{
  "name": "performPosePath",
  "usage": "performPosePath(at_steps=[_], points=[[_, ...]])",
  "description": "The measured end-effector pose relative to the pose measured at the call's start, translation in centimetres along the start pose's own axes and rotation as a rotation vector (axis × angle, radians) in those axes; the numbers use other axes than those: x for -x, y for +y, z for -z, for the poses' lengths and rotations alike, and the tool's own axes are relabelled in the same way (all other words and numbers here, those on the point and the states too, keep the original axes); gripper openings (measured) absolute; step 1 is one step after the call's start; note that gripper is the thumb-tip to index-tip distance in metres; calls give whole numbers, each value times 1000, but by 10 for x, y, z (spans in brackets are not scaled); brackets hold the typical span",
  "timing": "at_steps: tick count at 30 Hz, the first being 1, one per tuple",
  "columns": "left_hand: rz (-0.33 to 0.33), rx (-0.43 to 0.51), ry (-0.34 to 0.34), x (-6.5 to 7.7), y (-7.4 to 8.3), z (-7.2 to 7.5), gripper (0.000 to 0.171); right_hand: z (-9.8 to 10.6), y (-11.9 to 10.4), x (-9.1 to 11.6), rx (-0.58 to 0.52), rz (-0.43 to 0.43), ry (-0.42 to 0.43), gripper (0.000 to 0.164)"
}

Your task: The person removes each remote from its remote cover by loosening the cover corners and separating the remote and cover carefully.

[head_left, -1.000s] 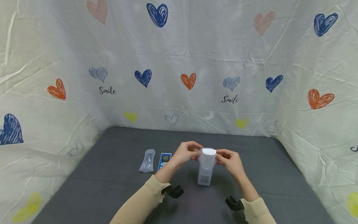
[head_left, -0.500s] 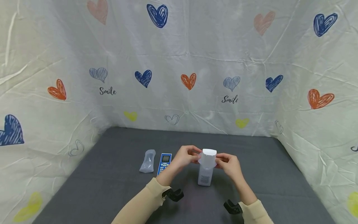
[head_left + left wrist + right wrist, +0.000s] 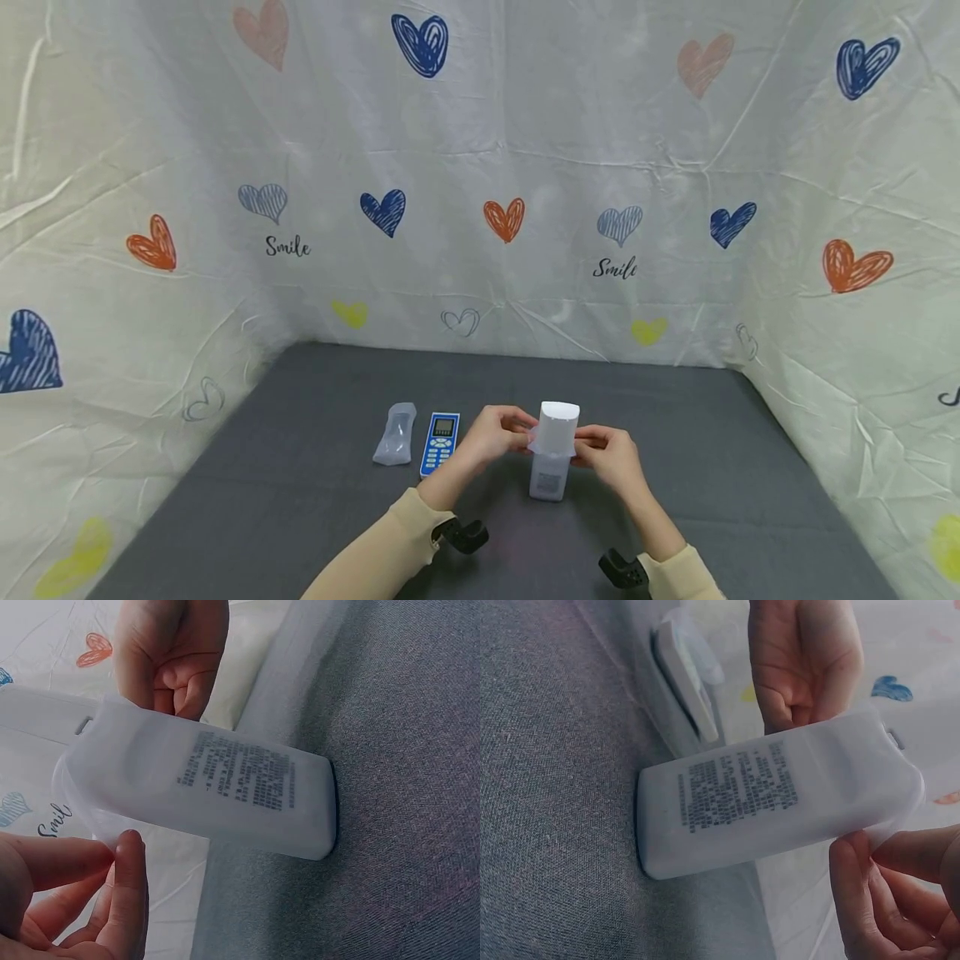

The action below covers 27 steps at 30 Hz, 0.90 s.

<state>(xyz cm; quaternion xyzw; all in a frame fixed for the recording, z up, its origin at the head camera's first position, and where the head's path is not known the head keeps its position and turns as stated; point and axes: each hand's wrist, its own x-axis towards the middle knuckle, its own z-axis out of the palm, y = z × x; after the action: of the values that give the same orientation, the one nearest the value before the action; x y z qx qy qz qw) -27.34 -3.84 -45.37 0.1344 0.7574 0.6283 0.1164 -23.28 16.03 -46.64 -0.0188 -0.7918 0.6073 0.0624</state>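
A white remote control (image 3: 558,422) stands upright on its end, its bare top sticking out of a translucent silicone cover (image 3: 150,765). Dark printed text shows through the lower part of the cover. My left hand (image 3: 497,433) pinches the cover's rim on one side between thumb and finger. On the opposite side, my right hand (image 3: 611,457) pinches the same rim, as the right wrist view also shows. The rim flares outward around the remote at the fingertips. A small tab shows on the remote just above the rim in both wrist views.
Left of my hands lies a blue remote control (image 3: 440,443) with a small screen and buttons. Beside it is another translucent cover (image 3: 395,433). The dark grey tabletop (image 3: 285,508) is enclosed by a white cloth (image 3: 540,292) printed with hearts.
Both hands have moved down along the white remote with the cover's rim, so more of its white top is bare. The blue remote is less hidden by my left arm.
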Motion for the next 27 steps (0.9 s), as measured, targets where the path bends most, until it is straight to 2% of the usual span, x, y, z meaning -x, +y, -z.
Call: performPosePath(at_steps=[6, 12, 27], points=[[20, -10, 8, 0, -5, 0, 20, -1, 2, 1, 22, 7, -3, 13], [7, -46, 1, 3, -11, -2, 19, -2, 6, 3, 63, 10, -1, 12], [-6, -41, -11, 3, -21, -6, 20, -2, 14, 4, 90, -15, -17, 13]])
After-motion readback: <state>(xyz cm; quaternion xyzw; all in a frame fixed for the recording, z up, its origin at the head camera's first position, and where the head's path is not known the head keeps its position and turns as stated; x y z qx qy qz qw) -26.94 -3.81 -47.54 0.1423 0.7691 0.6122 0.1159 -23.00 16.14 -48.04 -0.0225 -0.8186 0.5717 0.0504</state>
